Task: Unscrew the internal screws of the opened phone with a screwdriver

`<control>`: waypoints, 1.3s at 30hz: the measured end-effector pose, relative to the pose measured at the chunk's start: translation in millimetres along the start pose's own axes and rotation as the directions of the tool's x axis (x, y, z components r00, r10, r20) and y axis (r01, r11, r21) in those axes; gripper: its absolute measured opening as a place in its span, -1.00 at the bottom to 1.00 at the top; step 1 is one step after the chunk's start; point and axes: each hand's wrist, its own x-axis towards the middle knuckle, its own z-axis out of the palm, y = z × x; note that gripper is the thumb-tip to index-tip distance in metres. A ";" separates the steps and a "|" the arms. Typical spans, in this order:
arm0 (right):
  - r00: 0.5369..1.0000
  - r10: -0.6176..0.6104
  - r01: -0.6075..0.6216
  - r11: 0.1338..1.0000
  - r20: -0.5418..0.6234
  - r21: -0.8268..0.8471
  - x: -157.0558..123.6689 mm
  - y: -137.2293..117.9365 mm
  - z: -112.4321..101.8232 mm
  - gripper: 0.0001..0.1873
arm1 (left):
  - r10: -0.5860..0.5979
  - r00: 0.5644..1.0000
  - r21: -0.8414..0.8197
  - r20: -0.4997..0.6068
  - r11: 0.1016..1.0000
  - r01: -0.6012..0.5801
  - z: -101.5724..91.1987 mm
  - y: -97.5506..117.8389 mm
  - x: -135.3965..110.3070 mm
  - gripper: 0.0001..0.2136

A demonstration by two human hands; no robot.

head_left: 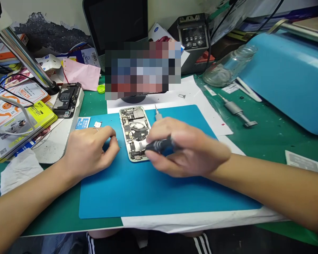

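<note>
An opened phone (pixel 134 131) with its inner parts showing lies on a blue mat (pixel 148 187). My right hand (pixel 187 148) is closed round a dark screwdriver (pixel 159 145), whose tip sits at the phone's lower right part. My left hand (pixel 90 150) rests on the mat just left of the phone, thumb and forefinger pinched together; whether anything is between them I cannot make out. A second small screwdriver (pixel 157 113) lies on the mat right of the phone.
Another opened phone (pixel 66 99) lies at the left on a white pad. Boxes and booklets (pixel 18 120) crowd the left edge. A glass jar (pixel 229 65) lies on its side, with a grey tool (pixel 237 112) near it and a large blue cover (pixel 288 74) at the right. A soldering station (pixel 193 33) stands behind.
</note>
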 end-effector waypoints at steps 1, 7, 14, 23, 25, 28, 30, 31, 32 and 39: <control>0.994 -0.014 0.012 1.000 -0.111 -0.011 -1.1 3.3 1.2 -0.34 | 0.014 1.000 -0.011 -0.027 1.000 -0.014 -0.6 0.4 -0.3 -0.81; 0.992 0.066 -0.098 0.945 -0.109 -0.313 5.2 13.1 -23.0 -0.41 | 0.120 0.986 -0.105 -0.116 0.986 -0.133 -3.1 3.2 -0.9 -0.84; 0.541 0.782 -0.387 0.558 0.309 -0.734 27.2 22.8 -61.9 -0.60 | 0.498 0.867 -0.204 -0.029 0.846 -0.493 -3.1 7.3 -2.4 -0.90; 0.340 0.850 -0.249 0.493 0.401 -0.834 18.6 32.4 -54.5 -0.64 | 0.616 0.787 -0.273 0.038 0.764 -0.585 -2.4 10.6 -7.1 -0.77; 0.341 0.851 -0.254 0.493 0.400 -0.832 19.0 31.7 -53.3 -0.63 | 0.622 0.782 -0.268 0.043 0.761 -0.591 -3.4 10.9 -7.1 -0.77; 0.343 0.848 -0.253 0.497 0.403 -0.830 20.3 30.4 -51.9 -0.63 | 0.625 0.779 -0.261 0.046 0.760 -0.595 -3.6 12.2 -7.3 -0.77; 0.362 0.846 -0.258 0.495 0.392 -0.830 21.0 29.7 -51.8 -0.63 | 0.626 0.778 -0.252 0.045 0.761 -0.598 -2.9 12.9 -7.2 -0.78; 0.378 0.844 -0.267 0.493 0.380 -0.828 21.1 29.6 -52.0 -0.62 | 0.627 0.778 -0.245 0.042 0.761 -0.600 -2.5 13.1 -7.0 -0.78; 0.402 0.836 -0.279 0.501 0.375 -0.819 20.9 29.6 -52.3 -0.62 | 0.625 0.780 -0.233 0.032 0.763 -0.602 -2.4 13.2 -6.7 -0.79; 0.633 0.565 -0.231 0.790 0.529 -0.568 10.4 35.6 -49.0 -0.72 | 0.446 0.867 -0.198 -0.224 0.850 -0.489 -17.6 19.7 -6.9 -0.71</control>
